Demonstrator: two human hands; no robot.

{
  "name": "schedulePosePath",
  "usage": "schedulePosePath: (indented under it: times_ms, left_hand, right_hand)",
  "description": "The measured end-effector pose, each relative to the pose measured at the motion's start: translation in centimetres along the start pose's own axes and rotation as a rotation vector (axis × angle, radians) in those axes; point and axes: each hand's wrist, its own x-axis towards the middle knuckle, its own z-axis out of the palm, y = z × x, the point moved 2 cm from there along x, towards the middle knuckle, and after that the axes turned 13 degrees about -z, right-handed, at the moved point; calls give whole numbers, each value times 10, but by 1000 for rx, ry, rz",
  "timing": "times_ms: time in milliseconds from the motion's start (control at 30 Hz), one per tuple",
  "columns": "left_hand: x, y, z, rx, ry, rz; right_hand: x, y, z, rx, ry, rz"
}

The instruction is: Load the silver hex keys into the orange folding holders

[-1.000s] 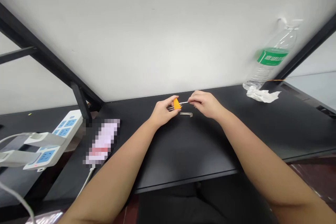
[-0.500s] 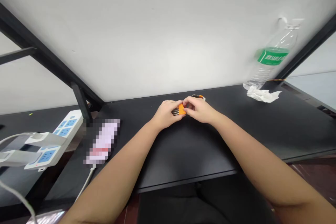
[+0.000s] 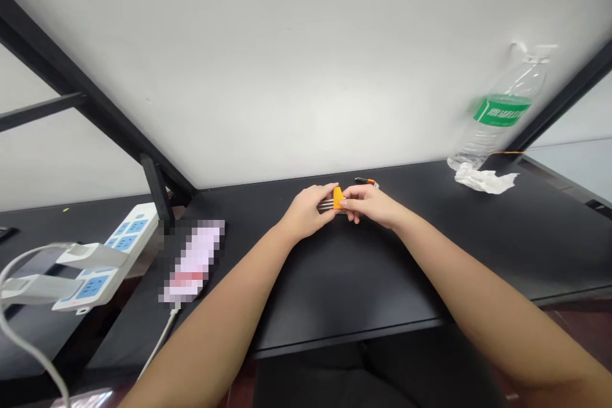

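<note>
Between both hands is a small orange holder (image 3: 338, 197) with several thin metal rods (image 3: 326, 204) sticking out to its left, like a hex key set. My left hand (image 3: 306, 210) grips it from the left, thumb and fingers at its near and far edges. From the right, my right hand (image 3: 370, 205) pinches the holder's right side between thumb and forefinger, its other fingers curled beneath. What lies under those fingers is hidden. Just behind my right hand, a small black-and-orange tool (image 3: 367, 182) lies on the black table (image 3: 344, 280); its kind is unclear.
A clear plastic bottle (image 3: 502, 111) with a green label stands at the back right, beside a crumpled white tissue (image 3: 485, 179). To the left are a blurred-out phone (image 3: 196, 261) on a cable and a white power strip (image 3: 112, 255) with plugs. A white wall rises behind.
My right thumb and fingers have shifted, so more of the orange holder shows and the curled fingers appear below it. The whole view has moved slightly.
</note>
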Motion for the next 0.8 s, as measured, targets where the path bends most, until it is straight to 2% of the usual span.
schedulePosePath:
  times_ms: [133,267,433,500,600,667,800]
  left_hand:
    - [0,3,-2,-58,-7,16]
    - [0,5,-5,-63,2,32]
    - [0,-2,-5,-54,29,4]
    - [0,-7,-4,-37,36,-25]
    - [1,-11,-3,32,59,-58]
    - [1,-12,-2,75,76,-70]
    - [2,-13,-2,103,82,-76]
  right_hand:
    - [-2,-2,2,2,1,32]
    - [-2,-3,0,-117,-14,56]
    - [-1,-1,-19,-459,133,46]
    - [-1,2,-24,-676,99,42]
    - [0,8,-26,-914,-39,37]
    - [1,12,-25,-957,-88,55]
    - [1,13,-24,-950,-82,111]
